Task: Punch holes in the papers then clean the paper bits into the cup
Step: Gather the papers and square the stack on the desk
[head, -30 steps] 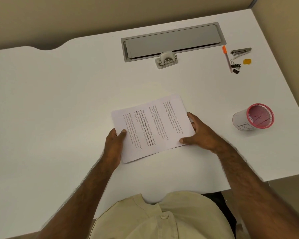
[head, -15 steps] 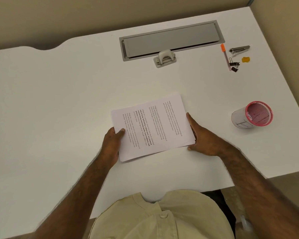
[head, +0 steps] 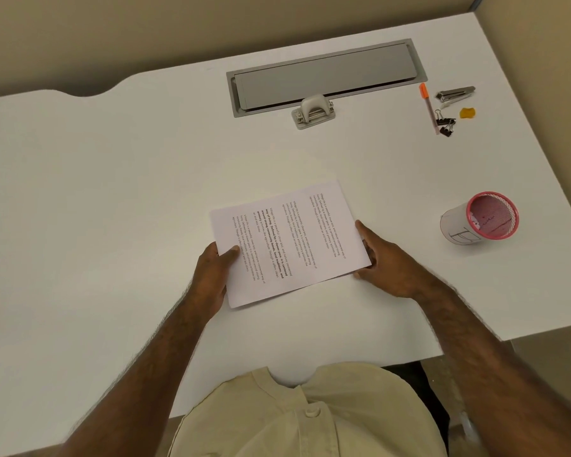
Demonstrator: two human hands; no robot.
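A small stack of printed papers (head: 290,242) lies slanted on the white desk (head: 112,192) in front of me. My left hand (head: 211,278) grips its left edge, thumb on top. My right hand (head: 386,262) presses against its right edge, fingers alongside the sheets. A silver hole punch (head: 314,111) stands at the back, by the grey cable tray. A white cup with a pink rim (head: 478,221) lies tilted on the desk to the right, mouth towards me.
A grey cable tray lid (head: 327,77) is set into the desk's back. At the back right lie an orange-capped pen (head: 428,107), a stapler (head: 455,93), black binder clips (head: 445,124) and a small yellow piece (head: 467,112). The desk's right edge is near the cup.
My right hand slid from on top of the papers' right corner to beside their right edge. The stack has squared up slightly; my left hand keeps its hold.
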